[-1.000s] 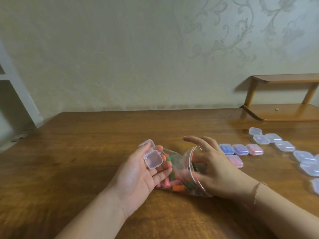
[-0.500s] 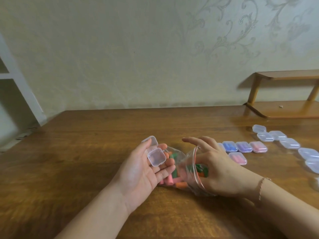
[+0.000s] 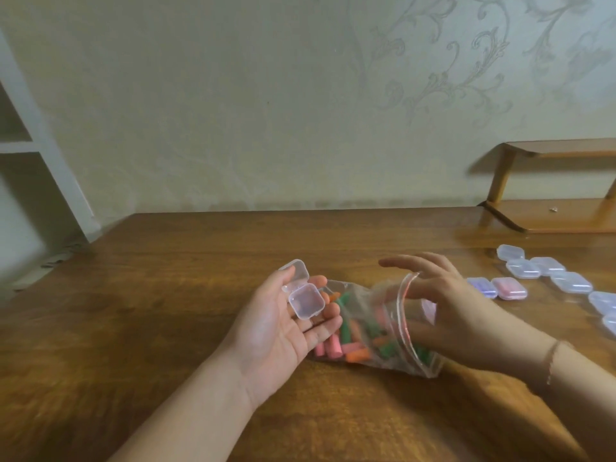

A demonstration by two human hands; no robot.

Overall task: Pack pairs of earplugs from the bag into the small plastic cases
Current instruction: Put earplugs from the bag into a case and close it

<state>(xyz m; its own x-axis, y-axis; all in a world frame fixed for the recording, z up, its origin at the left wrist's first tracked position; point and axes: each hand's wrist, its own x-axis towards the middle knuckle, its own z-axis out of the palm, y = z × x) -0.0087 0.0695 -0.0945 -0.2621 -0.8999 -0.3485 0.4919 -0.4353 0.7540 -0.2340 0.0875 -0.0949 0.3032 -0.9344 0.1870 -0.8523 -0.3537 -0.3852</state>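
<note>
Head view shows your left hand (image 3: 283,331) palm up, fingers relaxed and flat, cradling an open clear case (image 3: 301,293) with its lid flipped back. Your right hand (image 3: 443,315) is at the mouth of the plastic bag (image 3: 376,331) — fingers reaching inside, though whether they pinch anything you cannot tell. Pink, orange and green earplugs (image 3: 350,348) lie in the bag on the tabletop (image 3: 166,295). Closed cases (image 3: 546,275) sit off to the right — some filled.
</note>
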